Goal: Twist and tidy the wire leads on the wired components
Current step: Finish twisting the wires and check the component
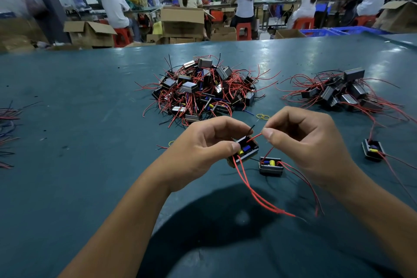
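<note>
Nearest me, my left hand [204,144] clamps the small black component [244,150] just off the green table [90,119], its paired red leads [252,187] trailing below the grip. To its right, my right hand [300,140] pinches one short red lead [255,137]; I'd keep it taut and roll it evenly. My fingers hide the component's far side and the black lead's root.

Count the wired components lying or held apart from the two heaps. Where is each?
3: one gripped in the left hand, one on the table just right of it, one farther right.
</note>
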Motion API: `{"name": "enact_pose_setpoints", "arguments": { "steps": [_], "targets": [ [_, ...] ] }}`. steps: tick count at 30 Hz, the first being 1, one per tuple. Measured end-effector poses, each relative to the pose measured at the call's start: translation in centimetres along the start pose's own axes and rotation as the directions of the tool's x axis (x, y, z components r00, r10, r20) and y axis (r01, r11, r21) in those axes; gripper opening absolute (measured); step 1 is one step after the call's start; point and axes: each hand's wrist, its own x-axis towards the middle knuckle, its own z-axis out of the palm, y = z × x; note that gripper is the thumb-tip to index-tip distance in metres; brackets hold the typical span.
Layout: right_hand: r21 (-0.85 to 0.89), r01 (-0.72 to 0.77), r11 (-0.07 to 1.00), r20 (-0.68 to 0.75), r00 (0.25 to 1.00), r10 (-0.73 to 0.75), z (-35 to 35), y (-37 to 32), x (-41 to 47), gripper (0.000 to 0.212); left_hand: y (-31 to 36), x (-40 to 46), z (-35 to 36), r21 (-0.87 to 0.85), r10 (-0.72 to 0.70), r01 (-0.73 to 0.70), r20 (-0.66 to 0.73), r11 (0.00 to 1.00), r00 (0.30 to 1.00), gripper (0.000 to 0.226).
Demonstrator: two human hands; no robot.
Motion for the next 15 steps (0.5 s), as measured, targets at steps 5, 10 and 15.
{"name": "enact_pose_setpoints", "arguments": {
  "steps": [5,10,15],
  "targets": [
    [-0.130,0.102,0.986,0.022,0.995,-0.100,0.11,0.25,-0.29,0.011,0.02,0.11,-0.06,0.028,0.005,-0.003,-0.050,1.000,0.999,0.024],
    [-0.121,0.095,0.988,0.020,0.995,-0.094,0.18,0.51,-0.30,0.011,0.07,0.09,-0.21,0.027,0.007,-0.006,-0.046,1.000,0.999,0.019],
    [-0.184,0.233,0.955,0.111,0.970,-0.215,0.33,0.28,-0.54,0.009,-0.26,0.20,-0.15,0.041,-0.007,0.010,-0.056,0.999,0.998,0.017]
  ]
}}
